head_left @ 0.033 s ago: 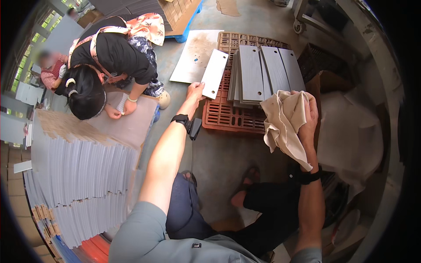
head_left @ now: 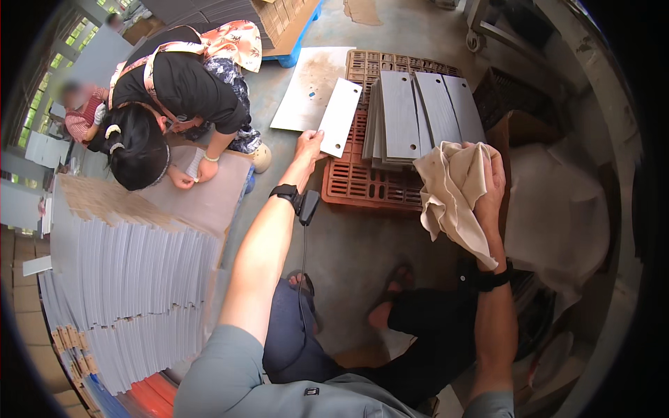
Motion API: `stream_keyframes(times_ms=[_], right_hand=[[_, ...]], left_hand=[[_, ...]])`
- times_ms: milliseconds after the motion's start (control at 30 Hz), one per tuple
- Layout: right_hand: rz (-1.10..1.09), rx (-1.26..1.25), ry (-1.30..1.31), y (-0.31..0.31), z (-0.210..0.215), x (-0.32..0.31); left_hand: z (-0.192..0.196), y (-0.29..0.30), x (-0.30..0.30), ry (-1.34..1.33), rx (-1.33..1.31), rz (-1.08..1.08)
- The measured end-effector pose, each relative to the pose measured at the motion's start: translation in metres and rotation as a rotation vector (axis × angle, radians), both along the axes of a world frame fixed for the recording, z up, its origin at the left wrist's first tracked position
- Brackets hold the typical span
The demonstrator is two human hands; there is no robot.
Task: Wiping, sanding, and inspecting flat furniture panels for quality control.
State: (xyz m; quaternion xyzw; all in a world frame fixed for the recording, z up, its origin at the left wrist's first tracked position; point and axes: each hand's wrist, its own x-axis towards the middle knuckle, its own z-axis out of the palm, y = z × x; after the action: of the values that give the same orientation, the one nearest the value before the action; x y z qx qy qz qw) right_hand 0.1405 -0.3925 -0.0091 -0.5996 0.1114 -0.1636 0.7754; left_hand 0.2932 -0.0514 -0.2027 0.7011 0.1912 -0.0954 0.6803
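Observation:
My left hand (head_left: pixel 309 146) grips the lower end of a white rectangular panel (head_left: pixel 340 117), which has a small hole near each end. The panel is held tilted, just left of the stacks. In my right hand (head_left: pixel 493 177) is a crumpled beige cloth (head_left: pixel 453 188), its folds hanging down toward my wrist. Right beyond the cloth, grey panels (head_left: pixel 398 115) with similar holes lie in overlapping stacks. An upturned-looking orange-brown plastic crate (head_left: pixel 369 188) with slots bears these stacks. Part of my right fingers is hidden by the cloth.
A stained white board (head_left: pixel 306 90) lies beyond my left hand. To the left, a co-worker (head_left: pixel 174 83) bends over a brown sheet (head_left: pixel 209 191) beside tall stacks of grey boards (head_left: pixel 139 279). A dark crate (head_left: pixel 512 101) and a cardboard box (head_left: pixel 523 132) stand at the right.

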Motion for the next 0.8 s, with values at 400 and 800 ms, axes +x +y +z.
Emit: stream_keyframes(times_ms=[400, 800], right_hand=[[0.463, -0.906, -0.491, 0.139, 0.007, -0.041], [0.366, -0.464, 0.132, 0.074, 0.022, -0.046]], left_hand=[[0.158, -0.028, -0.216, -0.222, 0.011, -0.16], [0.225, 0.014, -0.406, -0.352, 0.141, -0.414]])
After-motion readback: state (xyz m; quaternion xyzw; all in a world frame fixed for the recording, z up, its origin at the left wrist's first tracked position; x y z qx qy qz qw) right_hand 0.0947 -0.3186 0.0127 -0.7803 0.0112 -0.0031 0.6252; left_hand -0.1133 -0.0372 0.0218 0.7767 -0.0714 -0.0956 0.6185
